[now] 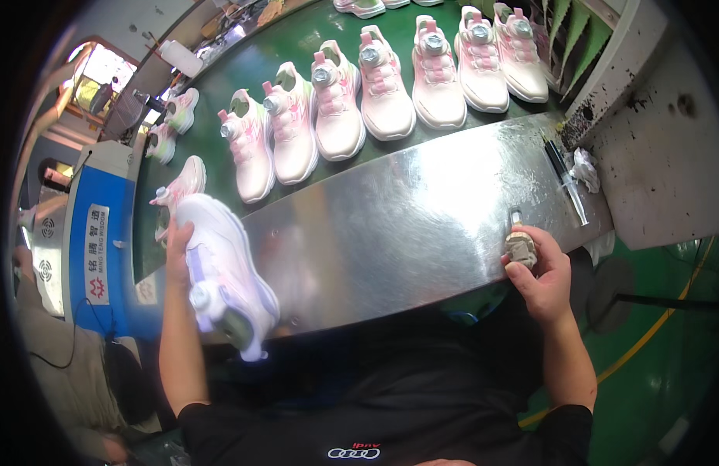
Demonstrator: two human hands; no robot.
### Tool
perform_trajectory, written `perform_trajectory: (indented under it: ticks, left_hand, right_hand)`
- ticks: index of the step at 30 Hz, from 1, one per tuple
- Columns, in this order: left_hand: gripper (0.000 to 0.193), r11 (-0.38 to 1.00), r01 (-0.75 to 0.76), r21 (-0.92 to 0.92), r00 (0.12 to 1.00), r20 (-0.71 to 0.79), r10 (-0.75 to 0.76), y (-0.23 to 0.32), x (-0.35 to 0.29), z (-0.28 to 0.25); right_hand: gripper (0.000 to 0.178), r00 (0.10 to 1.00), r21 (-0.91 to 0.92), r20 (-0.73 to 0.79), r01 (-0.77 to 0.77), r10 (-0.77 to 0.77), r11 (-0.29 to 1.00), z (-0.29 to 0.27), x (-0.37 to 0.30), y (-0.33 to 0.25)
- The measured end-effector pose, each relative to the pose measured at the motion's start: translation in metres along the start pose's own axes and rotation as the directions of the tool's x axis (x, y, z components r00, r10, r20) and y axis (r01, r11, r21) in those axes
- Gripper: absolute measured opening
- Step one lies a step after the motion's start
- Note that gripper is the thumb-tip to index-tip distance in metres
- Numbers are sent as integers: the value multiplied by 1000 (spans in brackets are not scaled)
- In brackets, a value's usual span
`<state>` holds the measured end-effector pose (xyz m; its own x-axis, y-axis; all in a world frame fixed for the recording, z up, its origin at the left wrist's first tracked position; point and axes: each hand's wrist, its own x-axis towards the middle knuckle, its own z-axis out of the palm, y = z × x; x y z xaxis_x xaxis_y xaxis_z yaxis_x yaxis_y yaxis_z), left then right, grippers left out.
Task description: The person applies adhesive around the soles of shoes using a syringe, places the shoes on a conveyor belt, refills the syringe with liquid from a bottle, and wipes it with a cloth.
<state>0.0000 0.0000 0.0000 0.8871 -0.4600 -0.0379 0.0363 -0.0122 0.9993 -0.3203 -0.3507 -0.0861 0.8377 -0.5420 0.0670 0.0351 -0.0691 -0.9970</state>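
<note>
My left hand (179,250) is closed on the side of a white and lavender sneaker (233,260), held over the left end of the steel worktop (367,256). Its toe points away from me, and a round dial shows on its tongue. By the worktop's right front edge, my right hand (544,273) grips a small lumpy beige object (521,247) with a short shiny tip pointing away; its kind is unclear. Just beyond the left-hand sneaker sits a pink sneaker (190,180), partly covered by it.
Several pale pink dial sneakers (340,116) line the green belt (212,171) behind the worktop. A black and clear syringe-like tool (565,182) and crumpled white tissue (584,168) lie at the right end. A blue machine panel (103,233) stands left; another person's sleeve (72,373) is lower left.
</note>
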Motion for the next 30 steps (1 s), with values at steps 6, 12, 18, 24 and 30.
perform_trajectory:
  ticks: [6,12,18,24,30]
  left_hand:
    - [46,958,-114,-263,987,83,140,-11,-5,68]
    - [59,850,26,-525,944,292,152,-54,11,111]
    - [63,801,25,-598,947,272,173,-45,-12,110]
    - [69,797,-81,-598,884,326,335,-51,-20,106]
    - [67,781,-146,-607,804,387,452,-51,-23,104]
  right_hand:
    - [41,993,-4,56,107,-107,994,14,5,-22]
    - [45,975,215,189,75,-116,974,34,13,-51]
    - [60,927,557,334,-45,-173,829,60,17,-73]
    - [66,775,732,458,-51,-435,679,94,34,-103]
    - [52,704,632,487,123,-516,765,122,38,-123]
